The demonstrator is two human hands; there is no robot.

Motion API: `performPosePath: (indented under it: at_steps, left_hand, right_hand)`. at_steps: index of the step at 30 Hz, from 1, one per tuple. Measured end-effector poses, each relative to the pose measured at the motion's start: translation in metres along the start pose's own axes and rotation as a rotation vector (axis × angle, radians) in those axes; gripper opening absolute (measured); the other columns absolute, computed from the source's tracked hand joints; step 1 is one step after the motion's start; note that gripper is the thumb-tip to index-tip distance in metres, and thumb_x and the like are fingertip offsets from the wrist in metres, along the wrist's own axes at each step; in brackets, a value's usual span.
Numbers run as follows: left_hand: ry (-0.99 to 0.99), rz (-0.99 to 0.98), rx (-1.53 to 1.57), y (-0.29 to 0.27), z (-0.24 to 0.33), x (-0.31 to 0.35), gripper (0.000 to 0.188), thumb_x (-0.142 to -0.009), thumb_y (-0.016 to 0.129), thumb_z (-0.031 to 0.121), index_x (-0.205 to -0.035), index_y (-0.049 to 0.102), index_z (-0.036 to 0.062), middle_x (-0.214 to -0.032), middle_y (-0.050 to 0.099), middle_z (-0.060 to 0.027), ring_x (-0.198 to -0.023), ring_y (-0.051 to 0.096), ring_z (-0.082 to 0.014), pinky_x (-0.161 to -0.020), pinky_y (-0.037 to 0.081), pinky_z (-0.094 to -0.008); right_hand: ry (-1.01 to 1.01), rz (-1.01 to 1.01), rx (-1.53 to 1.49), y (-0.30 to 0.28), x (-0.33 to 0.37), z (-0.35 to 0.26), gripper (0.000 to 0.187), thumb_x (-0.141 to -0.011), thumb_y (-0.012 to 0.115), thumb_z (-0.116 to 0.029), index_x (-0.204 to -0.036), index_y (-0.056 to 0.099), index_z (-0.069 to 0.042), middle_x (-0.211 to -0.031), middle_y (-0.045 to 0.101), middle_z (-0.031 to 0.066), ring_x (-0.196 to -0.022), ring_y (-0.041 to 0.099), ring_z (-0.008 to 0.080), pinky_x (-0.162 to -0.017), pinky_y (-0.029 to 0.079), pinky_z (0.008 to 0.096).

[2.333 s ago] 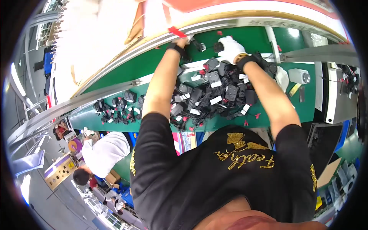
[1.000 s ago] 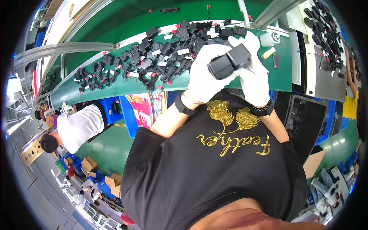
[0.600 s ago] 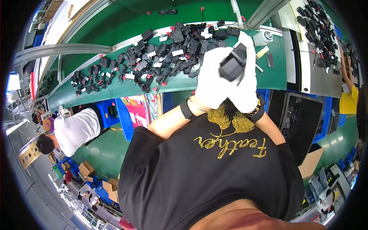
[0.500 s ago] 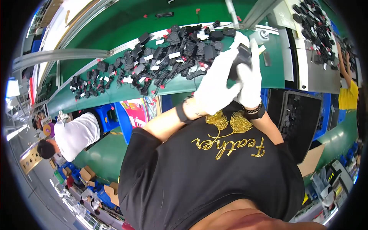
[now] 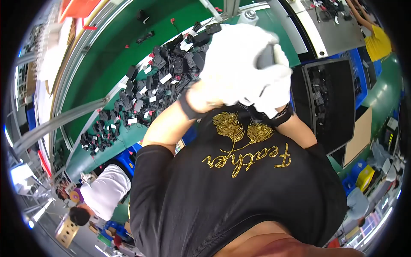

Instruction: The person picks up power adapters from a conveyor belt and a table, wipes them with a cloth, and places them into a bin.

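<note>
My left hand (image 5: 227,60), in a white glove, is raised near my chest and closed round a black power adapter (image 5: 266,59). My right hand (image 5: 276,88), gloved as well, curls its fingers about the same adapter from the right. Only a dark face of the adapter shows between the gloves; the rest is hidden. Beneath and to the left of my hands, a long heap of black adapters with coiled cords (image 5: 173,70) lies on the green bench, with white tags and red bits among them.
A metal rail (image 5: 60,118) crosses the bench's left part. A white-capped bottle (image 5: 248,18) stands behind my hands. To the right are a black tray (image 5: 342,85) and a cardboard sheet (image 5: 358,135). Co-workers in white (image 5: 107,190) and yellow (image 5: 378,43) are nearby.
My view has turned, so the bench and co-workers appear shifted. Both hands have moved closer together round the adapter, and my left glove covers more of it.
</note>
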State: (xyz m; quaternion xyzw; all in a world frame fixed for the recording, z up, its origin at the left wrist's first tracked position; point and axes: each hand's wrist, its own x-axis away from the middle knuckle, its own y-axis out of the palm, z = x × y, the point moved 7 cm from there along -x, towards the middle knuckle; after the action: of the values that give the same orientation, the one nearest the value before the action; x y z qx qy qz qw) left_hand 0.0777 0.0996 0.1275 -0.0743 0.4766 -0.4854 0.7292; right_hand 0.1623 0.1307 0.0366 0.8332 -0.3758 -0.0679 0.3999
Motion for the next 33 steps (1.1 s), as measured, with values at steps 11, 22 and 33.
performPosePath:
  at_steps: [11, 22, 33]
  left_hand:
    - [0.183, -0.241, 0.141, 0.070, -0.037, -0.005, 0.031, -0.096, 0.047, 0.030, -0.105, 0.066, 0.0071, -0.083, 0.069, -0.0109, -0.073, 0.066, -0.0222, -0.068, 0.052, -0.0325]
    - [-0.874, -0.234, 1.535, 0.055, -0.087, 0.129, 0.103, -0.073, 0.078, 0.045, -0.149, 0.024, 0.0036, -0.145, 0.040, -0.0171, -0.102, 0.056, -0.0161, -0.067, 0.048, -0.0222]
    - [-0.971, 0.486, 1.609, 0.052, -0.091, 0.199, 0.084, -0.088, 0.059, 0.056, -0.147, 0.029, 0.0054, -0.133, 0.051, -0.0112, -0.113, 0.056, -0.0217, -0.094, 0.049, -0.0358]
  right_hand:
    - [0.049, 0.014, -0.157, -0.030, 0.018, 0.004, 0.057, -0.089, 0.046, -0.044, -0.126, 0.045, -0.001, -0.117, 0.058, 0.0189, -0.090, 0.059, 0.0293, -0.071, 0.045, 0.0334]
    - [0.578, 0.044, -0.498, -0.020, 0.015, 0.064, 0.046, -0.100, 0.033, -0.047, -0.119, 0.049, -0.008, -0.101, 0.061, 0.0146, -0.072, 0.062, 0.0299, -0.051, 0.050, 0.0313]
    - [0.890, 0.014, -0.208, -0.039, -0.007, 0.149, 0.043, -0.097, 0.043, -0.044, -0.124, 0.054, -0.013, -0.103, 0.065, 0.0107, -0.083, 0.066, 0.0261, -0.069, 0.056, 0.0438]
